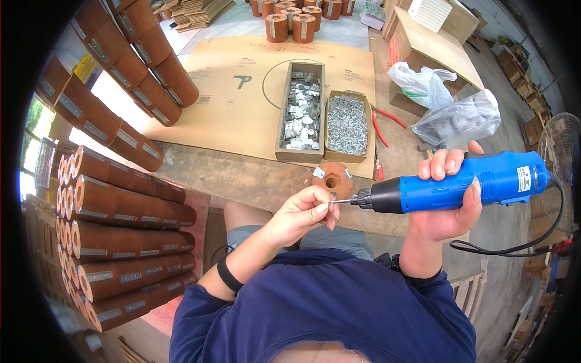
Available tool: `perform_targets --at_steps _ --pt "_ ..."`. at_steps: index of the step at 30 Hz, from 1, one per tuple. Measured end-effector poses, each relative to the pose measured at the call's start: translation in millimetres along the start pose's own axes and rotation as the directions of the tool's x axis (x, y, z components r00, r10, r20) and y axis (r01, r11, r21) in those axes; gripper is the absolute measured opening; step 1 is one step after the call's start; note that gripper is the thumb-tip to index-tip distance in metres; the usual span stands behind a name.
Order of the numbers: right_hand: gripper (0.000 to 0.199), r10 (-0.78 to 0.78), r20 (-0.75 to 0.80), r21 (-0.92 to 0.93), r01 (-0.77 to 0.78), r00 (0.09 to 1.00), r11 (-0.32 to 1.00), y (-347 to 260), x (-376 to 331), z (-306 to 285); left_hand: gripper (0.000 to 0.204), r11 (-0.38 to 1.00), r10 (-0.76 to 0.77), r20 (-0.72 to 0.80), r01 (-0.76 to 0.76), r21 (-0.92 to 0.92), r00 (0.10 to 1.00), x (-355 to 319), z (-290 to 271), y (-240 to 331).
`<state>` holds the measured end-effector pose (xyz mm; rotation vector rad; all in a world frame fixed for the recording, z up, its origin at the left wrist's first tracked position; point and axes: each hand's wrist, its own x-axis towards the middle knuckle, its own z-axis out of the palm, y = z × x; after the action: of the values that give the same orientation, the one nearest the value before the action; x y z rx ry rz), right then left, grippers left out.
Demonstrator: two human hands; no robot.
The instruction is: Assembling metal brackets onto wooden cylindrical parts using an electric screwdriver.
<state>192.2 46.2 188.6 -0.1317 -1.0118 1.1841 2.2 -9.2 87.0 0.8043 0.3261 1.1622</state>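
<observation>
My right hand [452, 219] is wrapped round a blue electric screwdriver [502, 175] with a black nose, held level and facing left. Its thin metal bit [344, 201] reaches the fingertips of my left hand [301, 212], which are pinched together at the bit's tip. Whatever small thing they hold there is too hidden to name. Just beyond the bit, at the table's near edge, stands a reddish-brown round block [342, 172] with a hole in its top and small metal plates on its side. Part of it lies behind the left fingers.
A wooden box [282, 121] of metal plates stands beside a carton [347, 156] of screws on cardboard [212, 78]. Red-handled pliers [379, 130] and plastic bags [457, 124] lie to the right. Brown cylinders [133, 209] are stacked at left. A black cord [514, 251] hangs from the screwdriver.
</observation>
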Motion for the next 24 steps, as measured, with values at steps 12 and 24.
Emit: perform_targets --at_steps 12,24 --pt "0.054 -0.029 0.023 -0.022 0.029 0.999 0.999 -1.9 1.0 7.2 0.011 1.0 -0.021 -0.031 0.021 -0.002 0.999 -1.8 0.7 0.0" --pt "0.058 0.033 0.199 0.043 -0.042 0.98 0.998 -3.7 9.7 5.5 0.012 0.967 -0.083 0.035 0.072 0.243 0.996 0.1 -4.3 8.8"
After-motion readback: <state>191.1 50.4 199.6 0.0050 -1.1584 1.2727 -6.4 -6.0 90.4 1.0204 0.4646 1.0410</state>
